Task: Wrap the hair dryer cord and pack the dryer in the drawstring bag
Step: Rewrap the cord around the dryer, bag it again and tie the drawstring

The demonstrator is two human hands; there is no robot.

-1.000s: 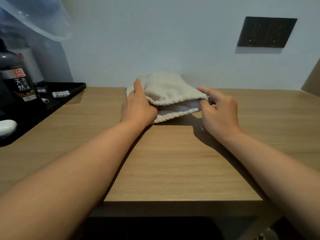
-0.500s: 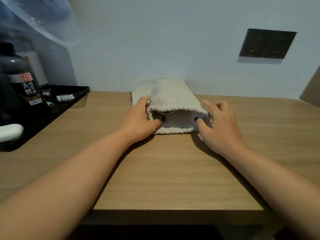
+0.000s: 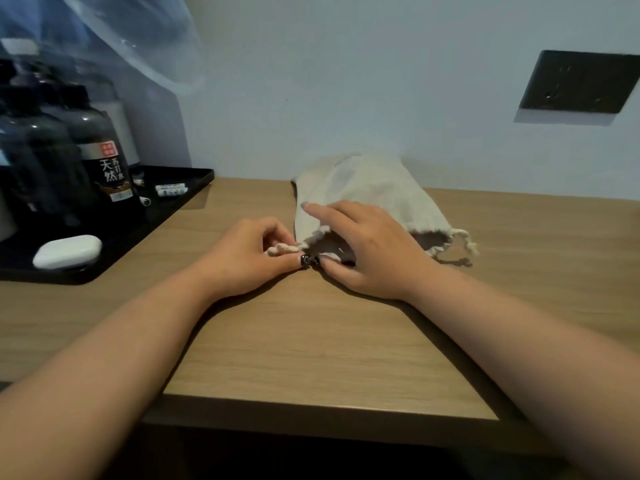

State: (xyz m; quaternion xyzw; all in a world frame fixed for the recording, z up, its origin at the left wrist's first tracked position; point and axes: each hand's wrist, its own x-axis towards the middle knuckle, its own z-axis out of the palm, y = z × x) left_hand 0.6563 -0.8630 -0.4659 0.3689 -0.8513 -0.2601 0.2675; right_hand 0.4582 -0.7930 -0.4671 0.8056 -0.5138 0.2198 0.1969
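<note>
Surface carries the drawstring bag, lying on its side near the wall, mouth toward the person. Bag looks bulged, so the dryer is probably inside, though the dryer itself isn't visible.

Change over the last second: both hands were at the two sides of the bag mouth, spreading or straightening it. Now both sit at its left corner. Right hand has crossed over the opening, palm down on the fabric, index finger straight, thumb tucked at the rim; can't tell if it pinches anything. Left hand has fingers curled, pinching the left drawstring end.

Right drawstring end lies loose on the surface, untouched.

Read: packing likely done, closing step starting. Mouth is not yet cinched.
</note>
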